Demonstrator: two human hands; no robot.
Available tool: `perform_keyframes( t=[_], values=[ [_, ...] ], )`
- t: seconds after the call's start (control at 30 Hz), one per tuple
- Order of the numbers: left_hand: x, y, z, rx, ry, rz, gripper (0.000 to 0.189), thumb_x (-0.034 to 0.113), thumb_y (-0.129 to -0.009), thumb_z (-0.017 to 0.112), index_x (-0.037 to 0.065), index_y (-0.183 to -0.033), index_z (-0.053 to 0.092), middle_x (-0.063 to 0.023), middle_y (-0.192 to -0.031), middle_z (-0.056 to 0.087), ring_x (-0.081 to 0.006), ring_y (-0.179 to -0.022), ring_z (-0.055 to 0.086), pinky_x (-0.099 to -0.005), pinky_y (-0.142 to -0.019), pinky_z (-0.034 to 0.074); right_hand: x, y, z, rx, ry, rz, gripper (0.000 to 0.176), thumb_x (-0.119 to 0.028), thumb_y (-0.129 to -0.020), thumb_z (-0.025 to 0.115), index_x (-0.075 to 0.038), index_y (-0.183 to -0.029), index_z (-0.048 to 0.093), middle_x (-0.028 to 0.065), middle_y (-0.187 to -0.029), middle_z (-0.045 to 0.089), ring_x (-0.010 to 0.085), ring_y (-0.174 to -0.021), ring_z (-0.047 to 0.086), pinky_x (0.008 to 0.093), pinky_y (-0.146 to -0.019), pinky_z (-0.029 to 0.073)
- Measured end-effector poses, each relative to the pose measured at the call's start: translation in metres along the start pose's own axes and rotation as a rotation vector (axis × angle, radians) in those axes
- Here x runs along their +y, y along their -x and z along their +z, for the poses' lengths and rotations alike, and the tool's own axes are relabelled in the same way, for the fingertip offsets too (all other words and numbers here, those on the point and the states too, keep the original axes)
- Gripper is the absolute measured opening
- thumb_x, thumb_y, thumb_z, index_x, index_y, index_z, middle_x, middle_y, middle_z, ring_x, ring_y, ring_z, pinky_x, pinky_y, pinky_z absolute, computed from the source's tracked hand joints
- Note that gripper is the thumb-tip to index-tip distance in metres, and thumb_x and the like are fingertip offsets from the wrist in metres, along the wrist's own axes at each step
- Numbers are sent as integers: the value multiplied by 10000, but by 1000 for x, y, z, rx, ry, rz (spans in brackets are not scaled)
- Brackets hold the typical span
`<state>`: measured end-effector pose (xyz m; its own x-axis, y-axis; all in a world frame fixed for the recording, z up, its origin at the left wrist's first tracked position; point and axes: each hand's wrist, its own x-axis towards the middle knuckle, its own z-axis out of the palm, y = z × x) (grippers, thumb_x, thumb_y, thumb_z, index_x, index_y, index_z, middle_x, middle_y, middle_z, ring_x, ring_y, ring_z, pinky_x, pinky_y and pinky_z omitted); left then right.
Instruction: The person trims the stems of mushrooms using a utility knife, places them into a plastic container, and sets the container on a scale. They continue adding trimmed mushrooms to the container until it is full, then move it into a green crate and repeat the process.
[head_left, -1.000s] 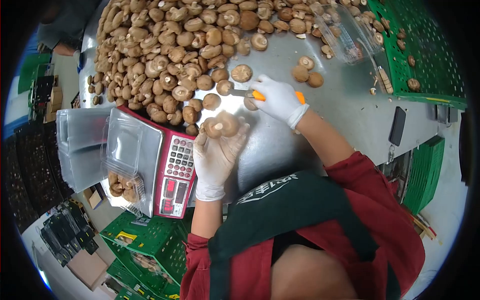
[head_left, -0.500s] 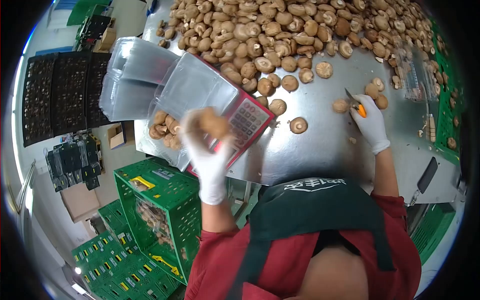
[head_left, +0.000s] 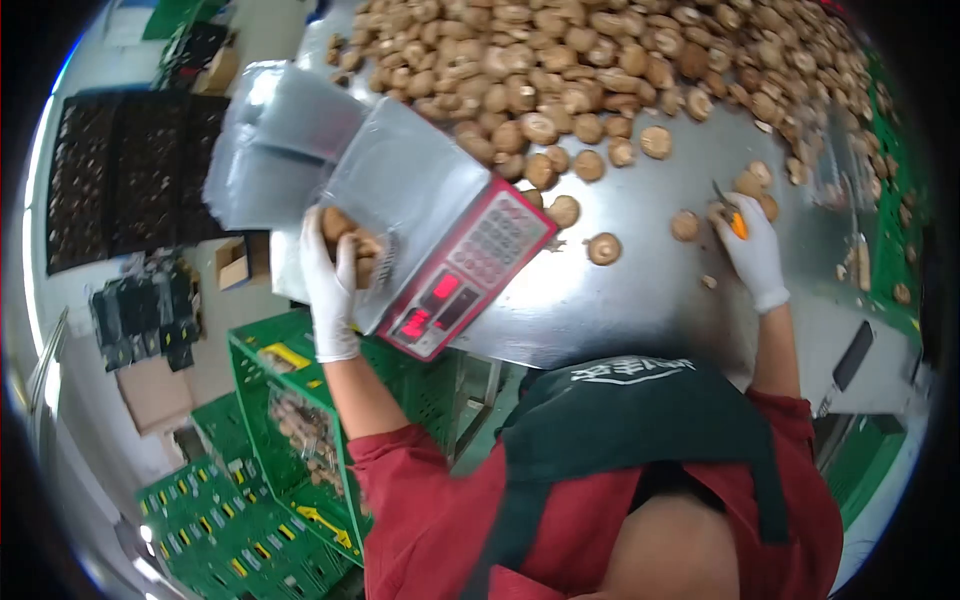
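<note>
My left hand (head_left: 328, 290), in a white glove, is at the near end of a clear plastic tray holding several shiitake mushrooms (head_left: 368, 262). Its fingers and thumb are curled around a brown shiitake mushroom (head_left: 337, 222) there. The tray lies on a red-edged digital scale (head_left: 470, 278) with lit red digits. In my right hand (head_left: 752, 255), also gloved, is a small knife with an orange handle (head_left: 739, 226), its dark blade pointing away from me. A loose mushroom (head_left: 685, 225) lies on the metal table just left of that hand.
A large heap of shiitake mushrooms (head_left: 590, 60) covers the far side of the metal table (head_left: 640, 300). Stacked clear trays (head_left: 265, 150) stand left of the scale. Green crates (head_left: 300, 400) are on the lower left. A dark-handled tool (head_left: 853, 355) lies near the right edge.
My left hand has moved left and down to the tray with the mushroom, uncovering the scale's lit display. My right hand stays in nearly the same place with the knife.
</note>
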<state>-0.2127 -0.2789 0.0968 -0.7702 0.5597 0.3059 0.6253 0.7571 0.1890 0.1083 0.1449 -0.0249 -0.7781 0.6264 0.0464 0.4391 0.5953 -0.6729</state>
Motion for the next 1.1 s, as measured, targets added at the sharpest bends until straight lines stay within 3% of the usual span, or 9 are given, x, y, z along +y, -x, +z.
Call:
perform_keyframes(
  t=[0.1, 0.2, 0.27, 0.4, 0.47, 0.77, 0.8, 0.97, 1.1],
  values=[
    [-10, -12, 7, -106, 142, -165, 471, 173, -946, 523, -7, -1377, 465, -253, -1364, 494, -374, -1274, 469, -407, -1076, 360, 2, 4, -1, 40, 32, -25, 288, -169, -858, 658, -44, -1112, 602, 123, -1099, 615, 304, -1040, 608, 352, -892, 483],
    [30, -10, -7, 101, -417, 103, 456, 205, -972, 509, -32, -1360, 467, -274, -1348, 495, -393, -1245, 494, -434, -1050, 384, -9, 8, -4, 52, 23, 28, 278, -185, -847, 655, -83, -1101, 605, 92, -1117, 612, 308, -1026, 610, 364, -864, 497],
    [87, 8, 3, 171, 203, 8, 456, 107, -917, 565, -23, -1346, 484, -242, -1306, 532, -366, -1191, 540, -423, -1014, 418, -18, 15, -3, 72, 30, 32, 280, -174, -843, 649, -98, -1109, 608, 74, -1149, 602, 299, -1027, 613, 364, -860, 504],
    [172, 59, 86, -306, 410, 340, 488, 5, -824, 595, -16, -1303, 508, -212, -1288, 549, -371, -1228, 513, -429, -1067, 390, -35, 18, 4, 27, -26, 71, 293, -162, -835, 643, -114, -1122, 612, 62, -1199, 580, 295, -1031, 614, 366, -854, 513],
    [212, 72, 120, -472, 506, 262, 577, 3, -805, 600, -15, -1357, 432, -275, -1394, 399, -447, -1283, 420, -457, -1086, 365, -28, 16, 8, 25, -24, 77, 315, -117, -821, 623, -107, -1135, 610, 64, -1208, 578, 302, -1036, 611, 371, -872, 509],
    [264, 12, 140, -271, 554, 501, 559, 127, -869, 573, 10, -1394, 422, -270, -1420, 384, -433, -1317, 391, -483, -1087, 349, 45, -20, -33, 344, 94, 31, 382, -33, -778, 561, -35, -1154, 632, 141, -1263, 594, 362, -1118, 565, 403, -982, 451],
    [252, 2, 169, -62, 544, 438, 539, 117, -869, 553, 12, -1384, 432, -271, -1415, 389, -426, -1316, 386, -487, -1100, 327, 53, -28, -34, 321, 115, 51, 387, -47, -784, 560, -39, -1165, 632, 143, -1266, 595, 361, -1129, 562, 403, -990, 447],
    [271, -44, 214, -113, 224, 401, 608, 215, -819, 616, 62, -1384, 452, -211, -1474, 367, -434, -1322, 354, -524, -1112, 272, 78, -64, -42, -5, -73, 256, 367, -215, -890, 601, -79, -1230, 624, 181, -1225, 628, 332, -1136, 588, 356, -980, 453],
    [293, -23, 193, -236, 199, 534, 631, 202, -778, 653, 105, -1376, 478, -158, -1447, 423, -368, -1278, 409, -517, -1074, 298, 55, -59, -59, -154, -473, 355, 379, -50, -863, 552, -43, -1238, 613, 99, -1128, 668, 171, -1034, 613, 276, -920, 464]
  ],
)
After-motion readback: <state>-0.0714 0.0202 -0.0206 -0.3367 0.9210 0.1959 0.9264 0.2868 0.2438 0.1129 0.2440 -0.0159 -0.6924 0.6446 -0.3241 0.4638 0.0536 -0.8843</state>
